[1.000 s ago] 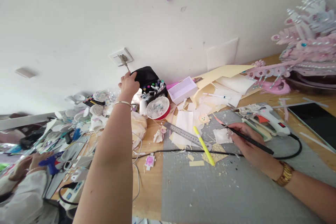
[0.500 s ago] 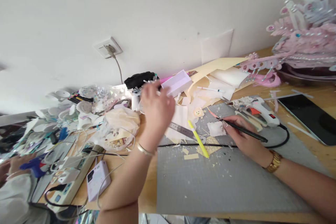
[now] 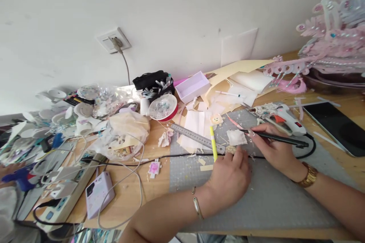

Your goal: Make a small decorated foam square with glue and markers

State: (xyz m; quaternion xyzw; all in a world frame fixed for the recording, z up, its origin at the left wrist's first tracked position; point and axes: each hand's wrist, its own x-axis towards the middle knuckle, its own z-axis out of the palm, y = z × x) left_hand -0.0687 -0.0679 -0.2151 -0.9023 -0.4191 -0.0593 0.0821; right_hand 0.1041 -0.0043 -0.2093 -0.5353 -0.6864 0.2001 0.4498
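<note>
My right hand (image 3: 275, 153) grips a slim black pen (image 3: 281, 138), its tip pointing left over a small white piece of fabric or paper (image 3: 237, 137). My left hand (image 3: 232, 174) rests on the grey cutting mat (image 3: 270, 205), fingers curled down and pressed together. Whatever lies under its fingertips is hidden. Just beyond them shows a cream patterned piece (image 3: 230, 149). Beside this hand lies a yellow highlighter (image 3: 213, 142), its lower end covered by the hand. A steel ruler (image 3: 196, 136) and a small smiling cream figure (image 3: 216, 119) lie further back.
A glue gun (image 3: 288, 117) and a dark phone (image 3: 336, 127) lie to the right. A lilac box (image 3: 193, 88), a ribbon spool (image 3: 163, 108) and a plastic bag (image 3: 122, 136) stand behind. A black cable (image 3: 176, 155) crosses the mat. At far left, a blue glue gun (image 3: 19, 177) is near another person.
My left hand has come down from above the spool, right and nearer, onto the mat beside the highlighter. My right hand keeps its hold on the pen. The view has shifted slightly.
</note>
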